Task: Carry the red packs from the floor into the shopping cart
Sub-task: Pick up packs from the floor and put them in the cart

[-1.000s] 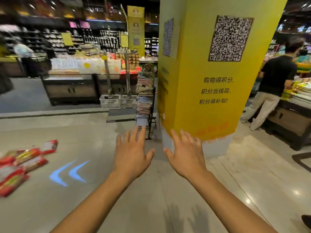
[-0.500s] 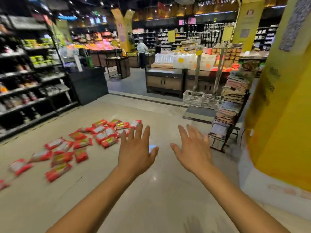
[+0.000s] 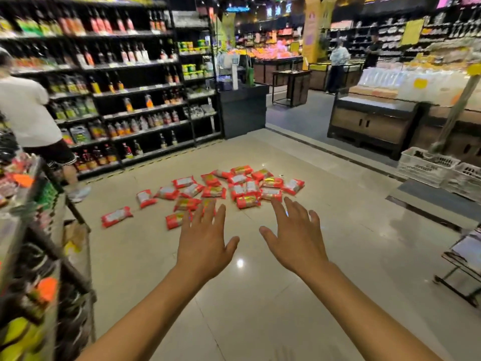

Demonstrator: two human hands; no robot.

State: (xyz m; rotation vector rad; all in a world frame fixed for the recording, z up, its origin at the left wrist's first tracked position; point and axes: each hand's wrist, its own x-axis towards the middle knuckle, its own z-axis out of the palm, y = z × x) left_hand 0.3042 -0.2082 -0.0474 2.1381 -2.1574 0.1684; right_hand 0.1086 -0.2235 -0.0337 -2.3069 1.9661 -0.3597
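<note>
Several red packs (image 3: 213,192) lie scattered on the beige tile floor ahead of me, in the middle of the head view. My left hand (image 3: 204,243) and my right hand (image 3: 295,237) are stretched out in front, palms down, fingers straight and spread, holding nothing. Both hover short of the packs; the fingertips overlap the nearest packs in the view. A wire shopping cart (image 3: 52,256) with goods in it stands blurred at the left edge, close to me.
A person in a white shirt (image 3: 28,113) stands at the far left by dark bottle shelves (image 3: 125,95). A black counter (image 3: 243,109) is behind the packs. White crates (image 3: 426,166) and a wooden display stand at the right. A low wire rack (image 3: 466,267) is at the right edge.
The view has swung left from the yellow pillar, so the red packs now lie straight ahead and the cart appears at the left. Both hands stay outstretched and hold nothing.
</note>
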